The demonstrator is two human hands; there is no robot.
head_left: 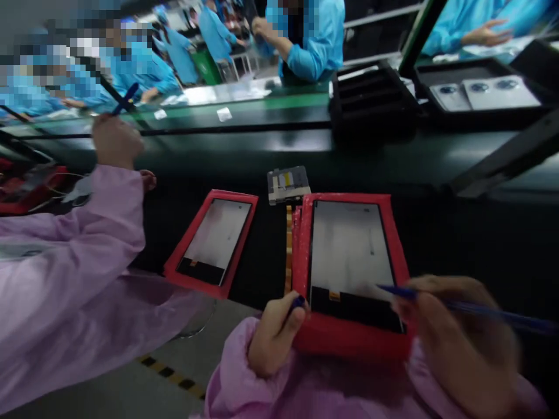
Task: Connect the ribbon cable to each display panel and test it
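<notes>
My right hand (pixel 463 337), blurred by motion, grips a blue pen (pixel 484 308). Its tip is over the lower right of a grey display panel (pixel 349 250) with a black lower strip. That panel lies in a red tray (pixel 353 337) in front of me. At the tray's lower left corner, my left hand (pixel 275 334) is closed around a small blue pen cap (pixel 299 301), mostly hidden by the fingers. A second red tray (pixel 174 272) with a similar panel (pixel 213 238) lies to the left.
On the left, a co-worker's pink-sleeved arm (pixel 117 198) holds up a blue pen (pixel 126 99). Behind the trays lies a small metal-framed part (pixel 288 183). Black trays (pixel 371 99) stand on the green line (pixel 297 105), with people in blue beyond.
</notes>
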